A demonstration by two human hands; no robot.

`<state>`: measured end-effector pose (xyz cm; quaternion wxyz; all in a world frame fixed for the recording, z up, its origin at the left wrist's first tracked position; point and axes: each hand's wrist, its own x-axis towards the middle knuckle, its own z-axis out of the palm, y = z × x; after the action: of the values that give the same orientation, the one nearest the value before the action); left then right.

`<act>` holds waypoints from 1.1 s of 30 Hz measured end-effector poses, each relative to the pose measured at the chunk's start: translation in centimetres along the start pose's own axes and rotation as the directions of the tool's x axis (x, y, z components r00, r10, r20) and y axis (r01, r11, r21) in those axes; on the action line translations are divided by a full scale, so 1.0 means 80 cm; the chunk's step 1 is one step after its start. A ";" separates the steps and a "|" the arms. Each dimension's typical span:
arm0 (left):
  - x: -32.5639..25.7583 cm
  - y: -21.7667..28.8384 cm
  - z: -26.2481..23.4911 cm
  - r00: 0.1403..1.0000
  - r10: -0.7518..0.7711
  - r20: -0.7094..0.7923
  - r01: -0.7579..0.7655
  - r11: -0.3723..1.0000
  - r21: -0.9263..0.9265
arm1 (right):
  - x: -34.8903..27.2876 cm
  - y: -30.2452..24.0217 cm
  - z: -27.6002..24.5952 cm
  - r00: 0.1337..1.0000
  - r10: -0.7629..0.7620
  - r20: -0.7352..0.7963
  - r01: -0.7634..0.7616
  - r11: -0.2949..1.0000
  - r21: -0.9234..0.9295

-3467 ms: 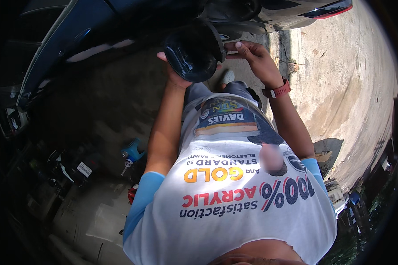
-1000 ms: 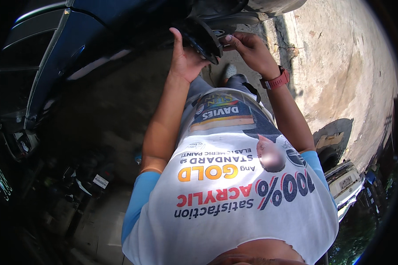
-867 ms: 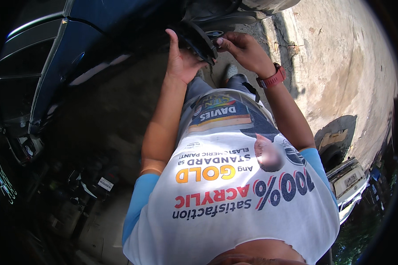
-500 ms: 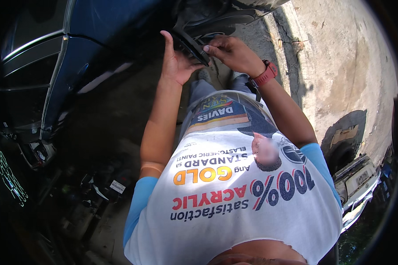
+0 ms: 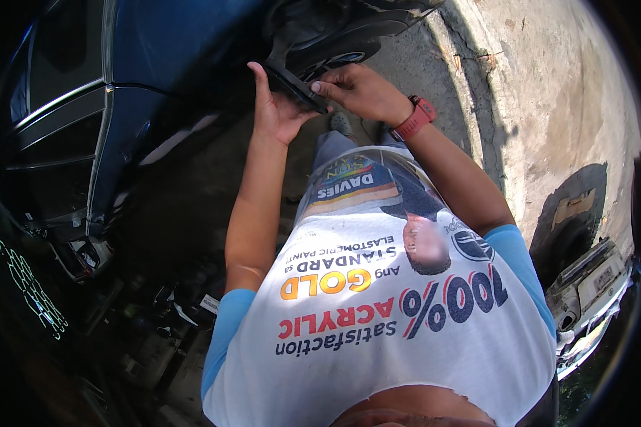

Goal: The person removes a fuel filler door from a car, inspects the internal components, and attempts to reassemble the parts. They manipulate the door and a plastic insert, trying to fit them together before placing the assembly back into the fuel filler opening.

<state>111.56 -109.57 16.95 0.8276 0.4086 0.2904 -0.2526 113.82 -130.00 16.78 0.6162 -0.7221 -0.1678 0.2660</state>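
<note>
A long black trim piece [image 5: 296, 84], narrow and slightly curved, slants down from the dark wheel area of the blue car. My left hand [image 5: 280, 117] is against it from the left and below, thumb stretched upward; the piece hides most of its fingers. On the other side my right hand [image 5: 363, 91] comes in with thumb and index finger pinched together at the edge of the piece. Whatever lies between those fingertips is too small to make out. A red watch [image 5: 414, 118] is on my right wrist.
The blue car [image 5: 185, 50] fills the upper left, and its wheel [image 5: 338, 62] shows just behind my hands. Cracked concrete [image 5: 548, 85] spreads at the right. A pale, bulky object [image 5: 598, 288] stands at the far right; dark clutter [image 5: 157, 320] lies at the lower left.
The view has shifted slightly, and more of the wheel shows. Both hands keep their places on the black trim piece, with the right fingertips still pinched.
</note>
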 end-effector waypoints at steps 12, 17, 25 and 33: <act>-0.007 0.006 0.010 0.999 0.001 -0.035 0.000 0.999 0.043 | -0.002 -0.001 0.002 0.999 0.014 -0.032 -0.017 0.995 -0.101; -0.007 0.003 0.009 0.999 0.010 -0.033 -0.009 0.999 0.040 | 0.000 0.006 0.003 0.996 -0.061 -0.058 0.054 0.991 -0.124; 0.006 -0.003 -0.016 1.000 -0.003 0.026 0.003 1.000 0.005 | -0.004 -0.002 0.008 0.988 -0.099 -0.116 0.085 0.989 -0.118; -0.007 0.009 0.014 0.993 -0.016 -0.119 0.023 0.998 0.056 | -0.005 -0.004 0.011 0.985 -0.115 -0.125 0.093 0.981 -0.168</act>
<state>111.97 -110.01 18.25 0.7943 0.4437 0.3356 -0.2443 113.01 -129.44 17.05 0.5788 -0.7760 -0.1844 0.1698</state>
